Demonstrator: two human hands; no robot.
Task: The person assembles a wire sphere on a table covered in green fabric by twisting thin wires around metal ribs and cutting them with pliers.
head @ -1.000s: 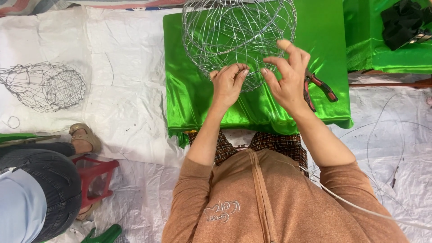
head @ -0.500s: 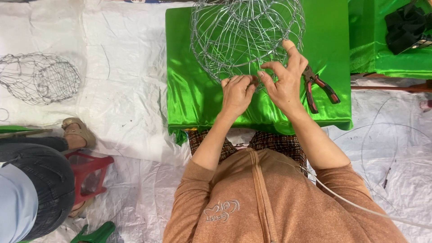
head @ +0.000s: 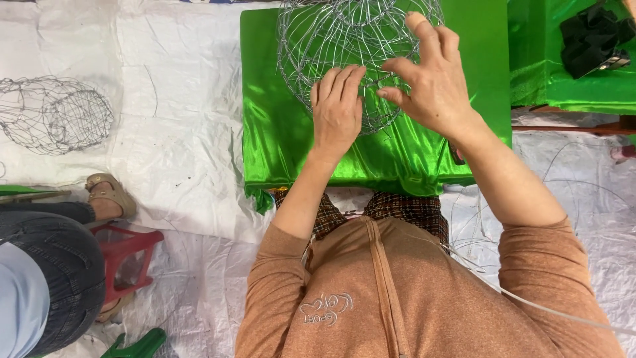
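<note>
A round cage of thin silver wire (head: 344,40) stands on a small table draped in shiny green cloth (head: 271,132). My left hand (head: 336,109) rests on the cage's near side, fingers curled onto the wires. My right hand (head: 434,76) is just to its right, thumb and forefinger pinched on a wire of the cage, the other fingers spread upward. Both forearms wear brown-orange sleeves pushed up.
A second wire cage (head: 56,114) lies on the white sheeting at the left. Another person's leg and sandalled foot (head: 109,193) are by a red stool (head: 126,255). A further green-draped table (head: 570,79) with a black object (head: 593,36) stands at right. Loose wire lies at lower right.
The view has closed in on the table. My hands have shifted up onto the cage, and my right arm now covers the pliers that lay to the right.
</note>
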